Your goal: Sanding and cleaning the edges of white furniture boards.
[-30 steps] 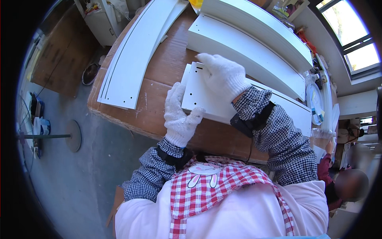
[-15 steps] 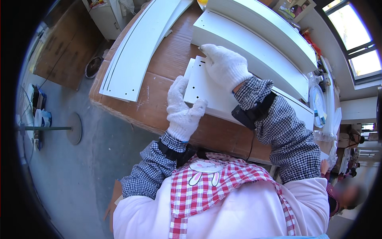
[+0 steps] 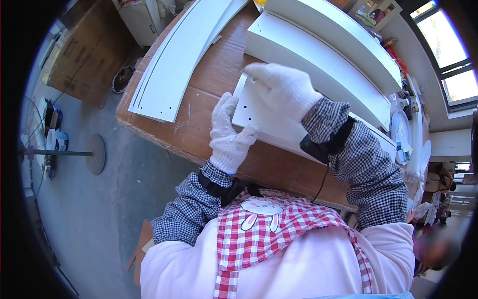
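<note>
A white board [image 3: 279,122] with small dark holes near its left end lies on the cardboard-covered table in front of me. My left hand [image 3: 229,134], in a white knit glove, grips that end: the fingers run along the end edge and the thumb rests by the near corner. Above the board's far left corner is my right hand [image 3: 286,89], also gloved. Its fingers are drawn together and slightly blurred, pointing left; whatever they may hold cannot be made out.
Long white boards [image 3: 172,65] lie stacked on the table's left side. Beyond my right hand stand white boards joined in an L shape [image 3: 318,65]. The cardboard table cover [image 3: 199,107] shows between them. A round-based stand [image 3: 96,154] is on the floor at left. Another person [image 3: 438,246] is at far right.
My right hand has lowered slightly toward the board and its fingertips have shifted left. A second board edge that stuck out at the left end no longer shows. My left hand stays there.
</note>
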The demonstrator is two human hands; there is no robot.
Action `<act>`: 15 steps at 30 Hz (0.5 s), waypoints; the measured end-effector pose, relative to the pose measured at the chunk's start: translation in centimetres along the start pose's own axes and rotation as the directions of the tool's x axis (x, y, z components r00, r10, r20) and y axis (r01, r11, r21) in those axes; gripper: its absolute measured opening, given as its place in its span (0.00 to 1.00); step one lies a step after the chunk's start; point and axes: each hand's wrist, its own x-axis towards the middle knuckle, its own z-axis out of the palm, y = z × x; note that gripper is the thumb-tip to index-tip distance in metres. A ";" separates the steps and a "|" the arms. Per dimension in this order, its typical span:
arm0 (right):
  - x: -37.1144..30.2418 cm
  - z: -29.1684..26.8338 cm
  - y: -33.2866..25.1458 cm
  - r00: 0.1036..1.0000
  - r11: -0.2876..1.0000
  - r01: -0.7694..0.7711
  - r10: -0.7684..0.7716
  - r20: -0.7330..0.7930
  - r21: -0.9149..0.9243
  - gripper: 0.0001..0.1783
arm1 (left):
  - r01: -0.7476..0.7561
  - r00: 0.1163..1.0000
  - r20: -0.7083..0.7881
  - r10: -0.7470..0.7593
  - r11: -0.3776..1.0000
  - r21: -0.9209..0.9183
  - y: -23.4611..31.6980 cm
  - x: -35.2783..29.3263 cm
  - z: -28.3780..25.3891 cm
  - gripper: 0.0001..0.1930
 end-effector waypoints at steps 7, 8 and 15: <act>-2.2 -1.0 -4.9 0.901 0.962 0.264 -0.274 0.336 0.075 0.20 | -0.067 0.992 0.112 0.056 0.993 0.101 -0.5 0.5 -1.9 0.44; -3.1 -0.4 -4.1 0.898 0.918 0.386 -0.397 0.191 0.095 0.20 | -0.055 0.978 0.204 0.044 0.997 0.048 -1.0 1.7 -1.8 0.44; -3.0 1.8 0.2 0.972 0.810 0.171 -0.232 0.039 0.561 0.21 | -0.035 0.973 0.229 0.020 0.998 0.060 -0.7 1.7 -2.6 0.47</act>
